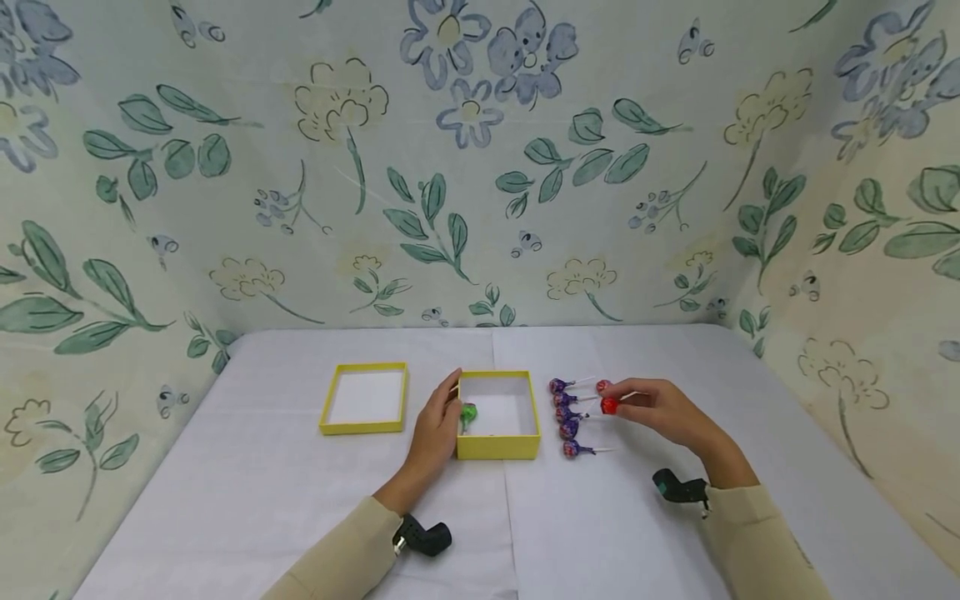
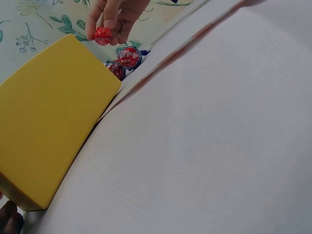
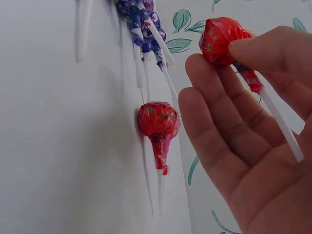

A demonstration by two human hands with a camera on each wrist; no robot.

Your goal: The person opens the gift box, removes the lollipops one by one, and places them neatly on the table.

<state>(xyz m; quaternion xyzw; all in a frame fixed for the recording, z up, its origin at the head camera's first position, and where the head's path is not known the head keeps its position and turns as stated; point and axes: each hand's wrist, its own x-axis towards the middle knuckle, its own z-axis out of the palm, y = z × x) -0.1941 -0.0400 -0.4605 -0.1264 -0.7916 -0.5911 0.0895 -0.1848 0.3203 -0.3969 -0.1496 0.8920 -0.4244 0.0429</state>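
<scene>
My right hand (image 1: 663, 408) pinches a red lollipop (image 3: 222, 41) between thumb and fingers, its white stick pointing down in the right wrist view. Another red lollipop (image 3: 158, 119) lies on the table near that hand. Several purple-wrapped lollipops (image 1: 570, 429) form a column between the hand and a yellow box (image 1: 498, 448). Inside the box, by its left wall, is a green lollipop (image 1: 468, 414). Along the box's left side rests my left hand (image 1: 435, 425), fingers fairly straight and touching the wall; part of them is hidden.
A shallow yellow-rimmed lid (image 1: 362, 431), white inside, lies left of the box. White cloth (image 1: 247, 500) covers the table, with a seam running past the box. Floral fabric (image 1: 480, 208) rises behind and at both sides. A black camera is strapped to each wrist.
</scene>
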